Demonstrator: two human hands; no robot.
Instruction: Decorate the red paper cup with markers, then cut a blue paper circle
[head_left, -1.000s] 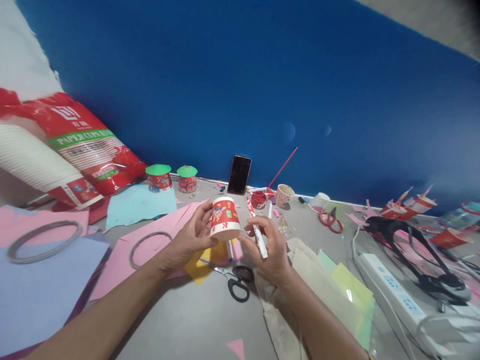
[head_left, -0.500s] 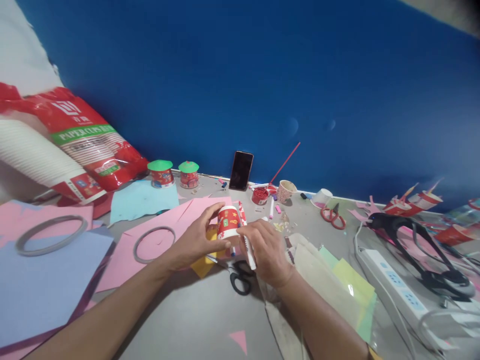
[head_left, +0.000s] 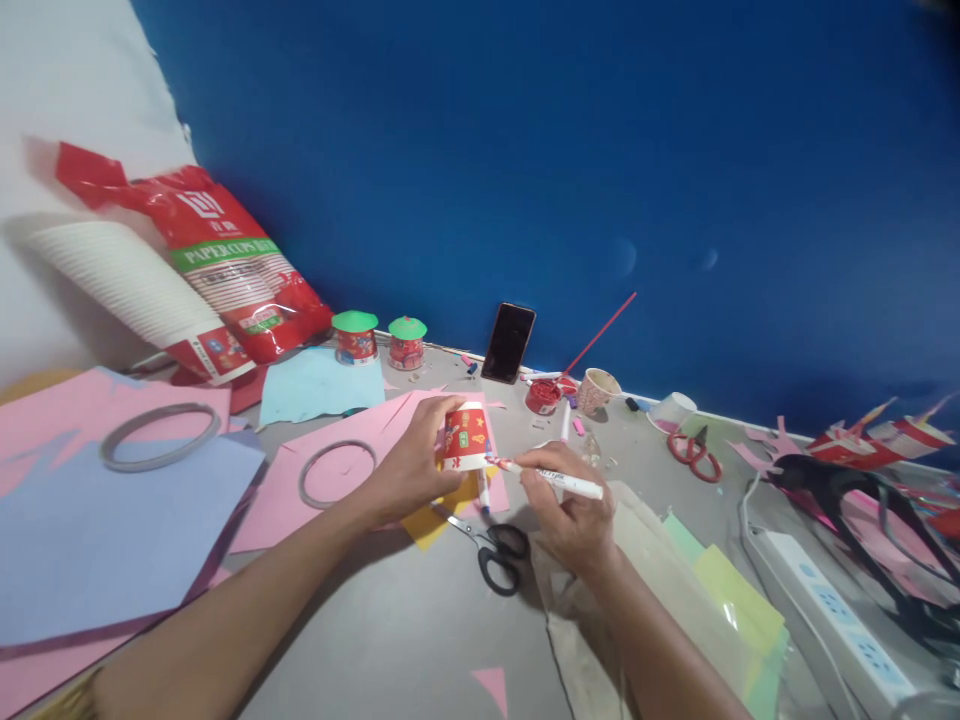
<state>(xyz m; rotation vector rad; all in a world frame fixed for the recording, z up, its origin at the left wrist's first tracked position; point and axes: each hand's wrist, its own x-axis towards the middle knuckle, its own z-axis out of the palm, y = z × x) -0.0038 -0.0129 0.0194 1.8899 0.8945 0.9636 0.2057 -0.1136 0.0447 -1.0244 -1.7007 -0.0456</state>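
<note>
My left hand (head_left: pixel 412 460) is wrapped round the side of a red patterned paper cup (head_left: pixel 466 432), held upside down above the pink paper. In my right hand (head_left: pixel 574 515) is a white marker (head_left: pixel 566 483), gripped like a pen. Its tip points left and meets the cup's lower right edge, or comes very near it. Under the cup lies another marker (head_left: pixel 484 492) with a dark blue end. Black-handled scissors (head_left: pixel 499 560) rest on the table just below the hands, beside a yellow paper piece (head_left: pixel 426 525).
Two green-topped cups (head_left: pixel 355 338) stand at the back left near a paper cup bag (head_left: pixel 232 260). A phone (head_left: pixel 509 343) leans on the wall. Red-handled scissors (head_left: pixel 694 455) and a power strip (head_left: pixel 832 600) lie to the right. A grey ring (head_left: pixel 337 474) sits on pink paper (head_left: pixel 277 520).
The marker in my right hand has swung from steep to nearly level, its tip now at the cup's lower edge. The whole view has shifted, with things appearing farther right.
</note>
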